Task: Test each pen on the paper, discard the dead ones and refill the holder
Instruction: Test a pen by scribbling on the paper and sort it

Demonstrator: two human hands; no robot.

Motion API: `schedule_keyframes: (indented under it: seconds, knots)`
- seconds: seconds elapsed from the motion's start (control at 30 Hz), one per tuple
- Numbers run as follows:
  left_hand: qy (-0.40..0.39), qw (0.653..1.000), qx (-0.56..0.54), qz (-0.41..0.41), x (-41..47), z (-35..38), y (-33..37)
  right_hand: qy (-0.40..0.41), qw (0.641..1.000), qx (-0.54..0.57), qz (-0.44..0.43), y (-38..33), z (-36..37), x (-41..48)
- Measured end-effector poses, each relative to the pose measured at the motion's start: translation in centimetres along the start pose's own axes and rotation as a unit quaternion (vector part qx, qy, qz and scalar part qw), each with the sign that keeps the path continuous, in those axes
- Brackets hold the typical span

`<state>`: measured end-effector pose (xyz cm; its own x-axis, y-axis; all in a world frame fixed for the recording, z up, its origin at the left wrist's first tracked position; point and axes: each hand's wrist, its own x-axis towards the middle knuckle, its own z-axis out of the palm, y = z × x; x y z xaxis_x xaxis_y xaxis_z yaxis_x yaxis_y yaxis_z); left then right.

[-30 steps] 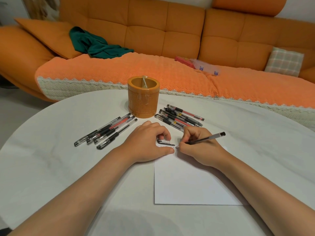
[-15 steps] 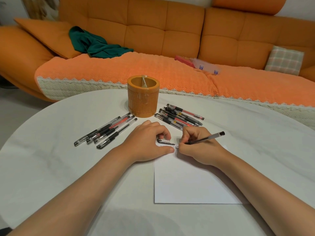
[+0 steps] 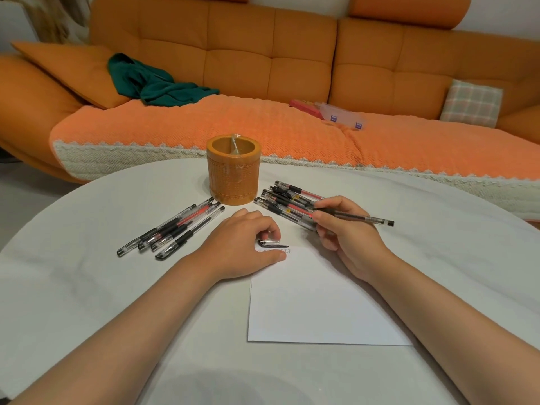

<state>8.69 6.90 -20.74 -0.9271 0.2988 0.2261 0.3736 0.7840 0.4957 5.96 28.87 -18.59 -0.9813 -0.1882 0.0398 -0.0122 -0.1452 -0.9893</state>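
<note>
A: Where is the pen under test?

B: In the right hand, pinched between thumb and fingers close to its writing end. The pen points its back end to the right. Its tip is off the paper and hangs over the right-hand pile of pens, just right of the holder.

A: And the other hand?

B: The left hand rests on the paper's far-left corner, fingers curled round a pen cap. I judge it does two jobs: it pins the sheet against sliding and keeps the cap ready for recapping.

A: Did the pen write?

B: Faint scribbles show beside the left thumb. Which pen made them I cannot tell.

A: Why two piles?

B: Probably for sorting. A second group fans out left of the holder, well apart from the first. Which pile is tested, the view does not say.

A: Room to move?

B: Plenty. Most of the sheet toward the near edge is blank. The table has open surface to the right, and its rounded far edge is well away from both piles. The holder's mouth is open. Reaching it from here means passing over the right pile, so a low wrist could scatter pens.
</note>
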Motion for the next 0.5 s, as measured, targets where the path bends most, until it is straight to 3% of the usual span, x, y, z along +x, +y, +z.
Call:
schedule_keyframes:
  seconds: [0.2,0.37,0.5]
  knots:
    - [-0.004,1.000,-0.005,-0.006,0.1,-0.5,0.2,-0.044,0.997,-0.068,0.007,-1.5,-0.3,-0.3]
    - [-0.010,0.999,0.032,0.009,0.1,-0.9,0.1,-0.092,0.982,0.098,0.133,-2.7,-0.3,-0.5]
    - [0.016,1.000,0.008,-0.007,-0.1,-1.3,0.5,-0.097,0.977,0.127,0.141,-3.7,-0.1,-0.6]
